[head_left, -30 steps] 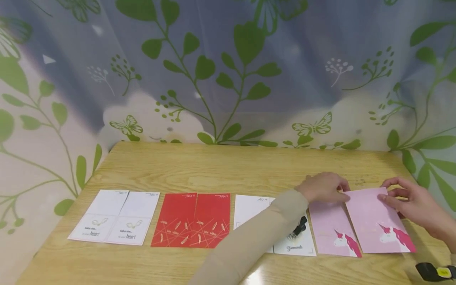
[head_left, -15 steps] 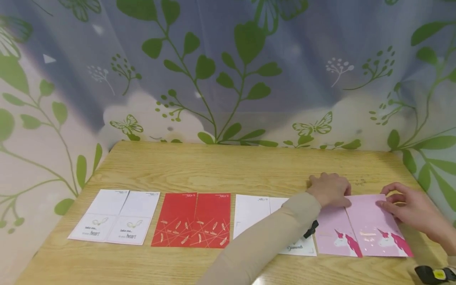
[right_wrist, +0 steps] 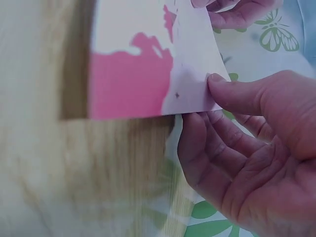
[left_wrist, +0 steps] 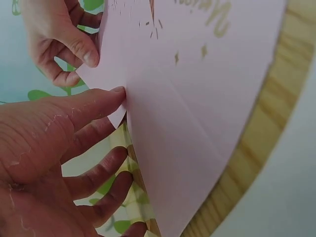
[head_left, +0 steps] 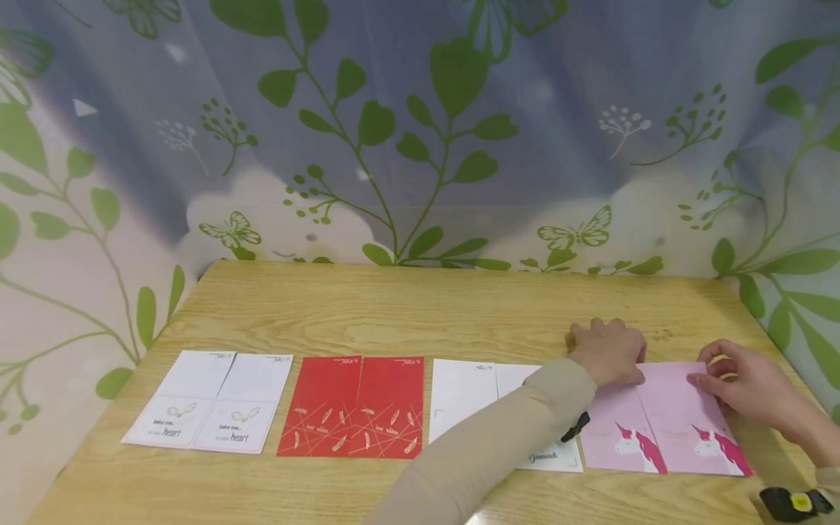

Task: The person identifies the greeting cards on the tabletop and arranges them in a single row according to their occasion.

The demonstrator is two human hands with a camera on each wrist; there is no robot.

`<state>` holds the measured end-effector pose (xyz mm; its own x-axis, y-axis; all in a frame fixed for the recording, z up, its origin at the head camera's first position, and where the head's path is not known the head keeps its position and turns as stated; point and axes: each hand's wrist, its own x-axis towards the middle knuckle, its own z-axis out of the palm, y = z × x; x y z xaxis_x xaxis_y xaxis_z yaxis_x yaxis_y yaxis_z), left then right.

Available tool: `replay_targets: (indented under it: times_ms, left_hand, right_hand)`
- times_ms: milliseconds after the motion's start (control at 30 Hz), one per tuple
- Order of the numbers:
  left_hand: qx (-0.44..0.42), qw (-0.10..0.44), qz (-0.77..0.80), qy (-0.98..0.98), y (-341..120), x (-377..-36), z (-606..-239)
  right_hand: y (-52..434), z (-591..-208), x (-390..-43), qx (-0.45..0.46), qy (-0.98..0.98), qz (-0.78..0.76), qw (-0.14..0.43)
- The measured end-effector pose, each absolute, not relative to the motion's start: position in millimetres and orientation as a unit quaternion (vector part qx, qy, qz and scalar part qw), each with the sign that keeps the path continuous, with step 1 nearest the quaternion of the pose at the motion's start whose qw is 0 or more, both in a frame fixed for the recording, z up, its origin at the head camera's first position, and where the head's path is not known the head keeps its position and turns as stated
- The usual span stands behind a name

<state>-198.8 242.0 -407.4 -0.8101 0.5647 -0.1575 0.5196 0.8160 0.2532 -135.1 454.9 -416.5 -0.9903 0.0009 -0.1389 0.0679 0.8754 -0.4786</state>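
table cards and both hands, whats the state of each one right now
white heart cards: two side by side, flat, untouched
red cards: two side by side, flat, untouched
white diamond cards: flat, partly hidden by the sleeve
left pink unicorn card: flat
right pink unicorn card: flat beside it, edges meeting
left hand: fingertips at the pink cards' far edge
right hand: thumb on the right card's far corner

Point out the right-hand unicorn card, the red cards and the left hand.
right unicorn card [head_left: 682, 415]: head view, pink face above the unicorn.
red cards [head_left: 354, 405]: head view, seam between the pair.
left hand [head_left: 607, 354]: head view, back of the hand.
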Motion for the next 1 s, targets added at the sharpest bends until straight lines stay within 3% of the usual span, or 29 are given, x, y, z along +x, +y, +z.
replay_targets:
  times_ms: [433,1000]
  left_hand:
    - [0.274,0.116,0.099,0.949,242.8,-196.6,-401.7]
    - [0.278,0.108,0.112,0.948,244.9,-199.1,-408.7]
  right_hand:
    - [456.8,-419.5,-140.7,-0.030,0.984,-0.176,0.031]
    - [459.1,-421.0,-144.3,-0.027,0.984,-0.169,0.051]
